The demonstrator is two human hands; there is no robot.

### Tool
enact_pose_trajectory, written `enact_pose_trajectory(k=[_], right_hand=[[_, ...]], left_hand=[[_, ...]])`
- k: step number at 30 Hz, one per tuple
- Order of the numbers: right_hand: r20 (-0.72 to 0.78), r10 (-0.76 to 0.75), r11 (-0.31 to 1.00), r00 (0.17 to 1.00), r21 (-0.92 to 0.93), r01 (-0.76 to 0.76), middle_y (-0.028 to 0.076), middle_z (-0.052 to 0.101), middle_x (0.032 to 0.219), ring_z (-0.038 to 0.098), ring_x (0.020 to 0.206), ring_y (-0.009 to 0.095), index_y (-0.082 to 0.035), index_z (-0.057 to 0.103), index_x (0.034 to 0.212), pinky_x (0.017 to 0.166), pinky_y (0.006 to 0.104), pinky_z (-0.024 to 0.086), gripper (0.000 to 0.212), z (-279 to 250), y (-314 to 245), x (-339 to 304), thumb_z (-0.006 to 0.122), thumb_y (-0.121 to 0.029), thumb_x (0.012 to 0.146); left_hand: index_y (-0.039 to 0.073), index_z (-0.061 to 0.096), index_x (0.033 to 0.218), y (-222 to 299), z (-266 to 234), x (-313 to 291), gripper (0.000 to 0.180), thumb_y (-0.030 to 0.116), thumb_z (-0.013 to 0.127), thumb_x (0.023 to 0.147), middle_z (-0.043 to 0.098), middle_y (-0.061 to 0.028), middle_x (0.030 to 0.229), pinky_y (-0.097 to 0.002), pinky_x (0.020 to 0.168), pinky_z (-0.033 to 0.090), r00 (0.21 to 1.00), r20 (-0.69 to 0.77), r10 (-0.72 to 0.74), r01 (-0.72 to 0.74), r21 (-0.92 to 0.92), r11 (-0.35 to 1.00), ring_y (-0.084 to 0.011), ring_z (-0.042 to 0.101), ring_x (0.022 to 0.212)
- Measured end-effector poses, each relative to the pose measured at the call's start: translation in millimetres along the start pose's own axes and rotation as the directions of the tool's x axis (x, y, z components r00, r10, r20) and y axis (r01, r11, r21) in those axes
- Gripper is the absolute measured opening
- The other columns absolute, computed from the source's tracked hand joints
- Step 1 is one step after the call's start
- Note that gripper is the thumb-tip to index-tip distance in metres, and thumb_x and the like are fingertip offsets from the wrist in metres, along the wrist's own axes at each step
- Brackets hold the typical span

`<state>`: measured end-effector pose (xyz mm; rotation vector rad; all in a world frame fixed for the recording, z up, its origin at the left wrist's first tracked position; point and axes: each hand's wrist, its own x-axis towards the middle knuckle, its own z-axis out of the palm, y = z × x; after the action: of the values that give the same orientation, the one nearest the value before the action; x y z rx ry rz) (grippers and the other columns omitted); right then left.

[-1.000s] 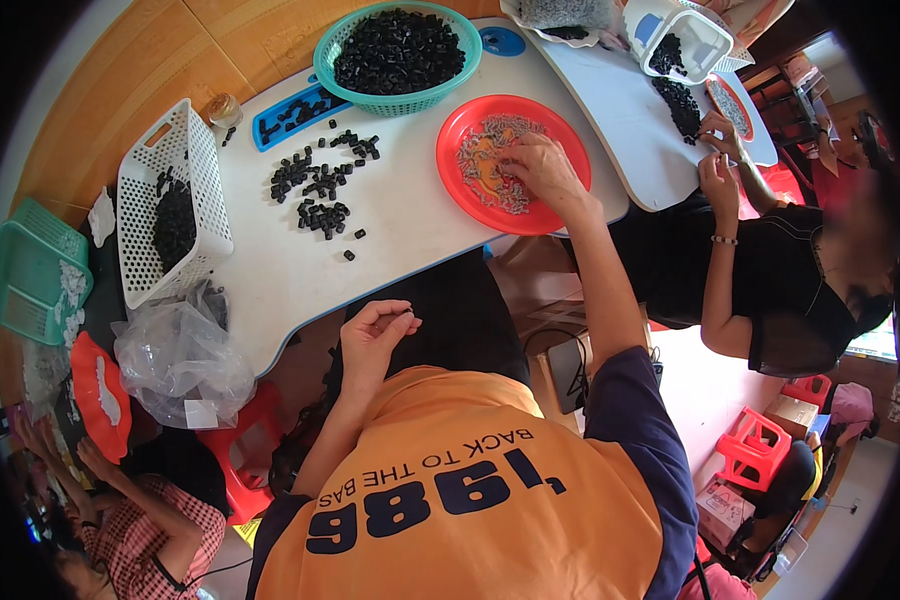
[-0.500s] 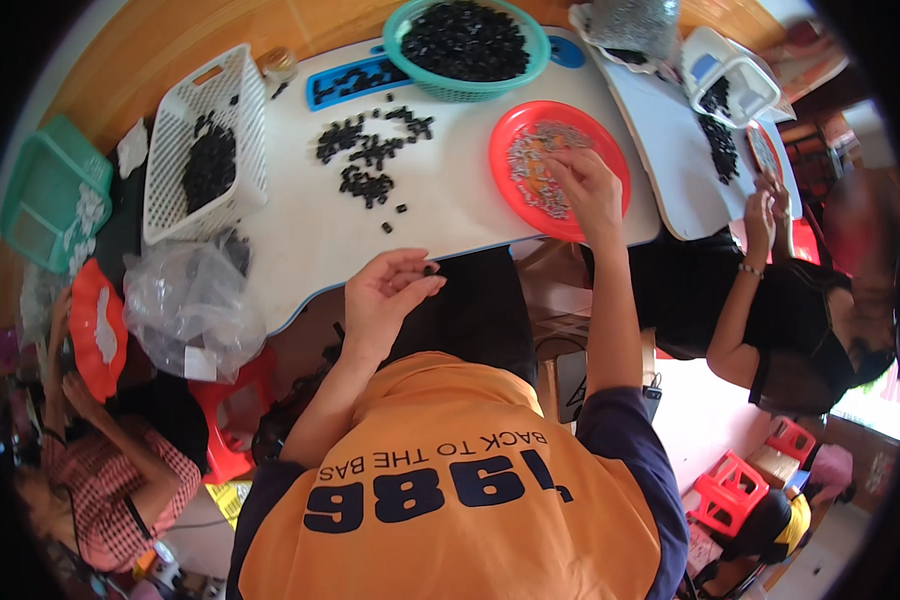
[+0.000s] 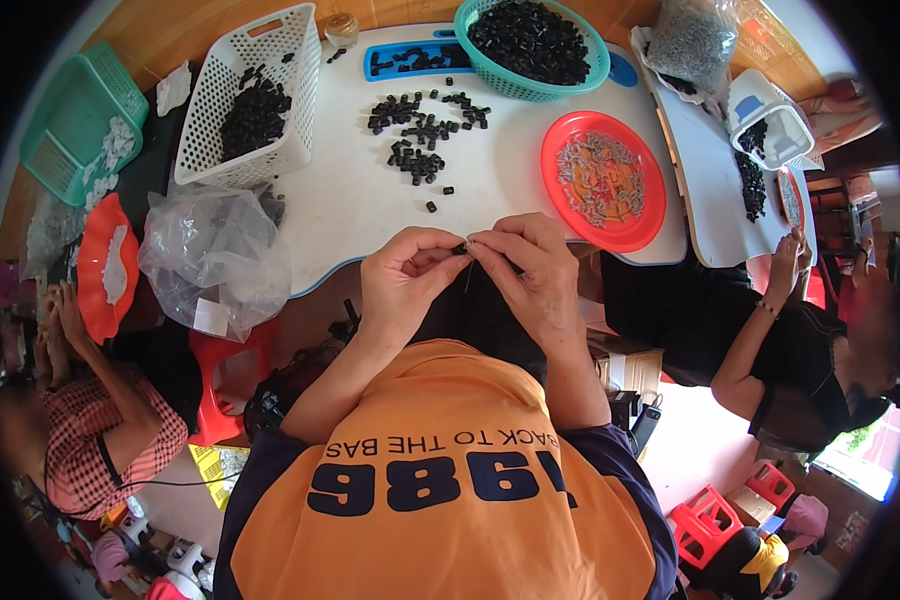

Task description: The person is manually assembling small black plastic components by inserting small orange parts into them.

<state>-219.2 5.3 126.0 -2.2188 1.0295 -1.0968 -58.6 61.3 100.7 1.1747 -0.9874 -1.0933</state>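
Note:
My left hand (image 3: 413,272) pinches a small black plastic piece (image 3: 459,249) between thumb and forefinger. My right hand (image 3: 532,275) is closed in a pinch right against it, with a tiny silvery piece at the fingertips, mostly hidden. Both hands meet in front of my chest, just off the table's near edge. To the right of them lies a red plate (image 3: 654,205) with many small silvery parts (image 3: 592,200). Beyond the hands, loose black pieces (image 3: 417,160) like the held one lie scattered on the white table (image 3: 345,195).
At the back stand a green basket (image 3: 530,88) heaped with black pieces and a blue tray (image 3: 372,65). On the left are a white basket (image 3: 305,100), a clear plastic bag (image 3: 210,255) and a green basket (image 3: 45,140). Co-workers sit left (image 3: 120,420) and right (image 3: 810,350).
My right hand has left the red plate and come over to my left hand, and their fingertips now meet. The whole view has shifted, so the table things appear further right.

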Motion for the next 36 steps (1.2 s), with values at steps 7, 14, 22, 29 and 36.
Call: enact_pose_trajectory(k=[7,14,22,29,36], right_hand=[[-0.018,-0.056,0.998,0.998,0.000,0.056,0.005,0.063,0.085,0.059,0.079,0.021,-0.007,0.073,0.089,0.078,0.0352,0.042,0.013,16.0,-3.4,-2.9,0.076,-0.010,0.077],[0.026,0.076,0.997,0.997,-0.001,-0.076,0.007,0.064,0.087,0.060,0.085,0.023,-0.007,0.075,0.092,0.075,0.0325,0.048,0.013,22.4,-3.1,-5.4,0.076,-0.009,0.079],[0.028,-0.055,0.991,0.998,-0.117,0.058,0.006,0.064,0.086,0.059,0.080,0.020,-0.008,0.074,0.091,0.078,0.0338,0.043,0.013,30.8,-0.6,-7.9,0.075,-0.007,0.078],[0.142,-0.181,0.927,0.973,-0.306,0.217,0.002,0.060,0.087,0.057,0.080,0.017,-0.008,0.071,0.100,0.081,0.0400,0.037,0.023,39.6,-8.5,-10.9,0.073,-0.017,0.080],[0.254,-0.083,0.988,0.964,-0.102,0.112,0.008,0.065,0.092,0.060,0.085,0.022,-0.006,0.072,0.101,0.081,0.0403,0.041,0.021,46.4,16.3,6.4,0.068,-0.018,0.084]], left_hand=[[-0.001,0.067,0.099,-9.4,-4.1,-3.3,0.018,-0.009,0.069,0.083,0.067,-0.0056,0.094,-0.0224,0.074,0.057,0.990,-0.074,0.120,-0.108,0.155,0.982,-0.0110,0.068,0.086],[-0.001,0.067,0.097,-14.4,-10.6,-4.7,0.017,-0.009,0.069,0.082,0.067,-0.0068,0.094,-0.0231,0.074,0.058,0.988,-0.090,0.124,-0.109,0.152,0.982,-0.0118,0.068,0.085],[-0.001,0.067,0.098,-18.2,-15.1,-7.4,0.018,-0.008,0.070,0.081,0.068,-0.0073,0.094,-0.0240,0.075,0.059,0.987,-0.095,0.131,-0.115,0.164,0.980,-0.0134,0.069,0.084],[-0.001,0.068,0.097,-18.8,-21.4,-6.2,0.017,-0.007,0.070,0.081,0.069,-0.0085,0.092,-0.0247,0.071,0.058,0.979,-0.142,0.148,-0.107,0.264,0.959,-0.0141,0.071,0.080],[-0.002,0.068,0.101,-27.0,-29.5,-6.3,0.019,-0.008,0.069,0.083,0.068,-0.0064,0.094,-0.0245,0.075,0.056,0.985,-0.139,0.100,-0.056,0.288,0.956,-0.0144,0.069,0.084]])
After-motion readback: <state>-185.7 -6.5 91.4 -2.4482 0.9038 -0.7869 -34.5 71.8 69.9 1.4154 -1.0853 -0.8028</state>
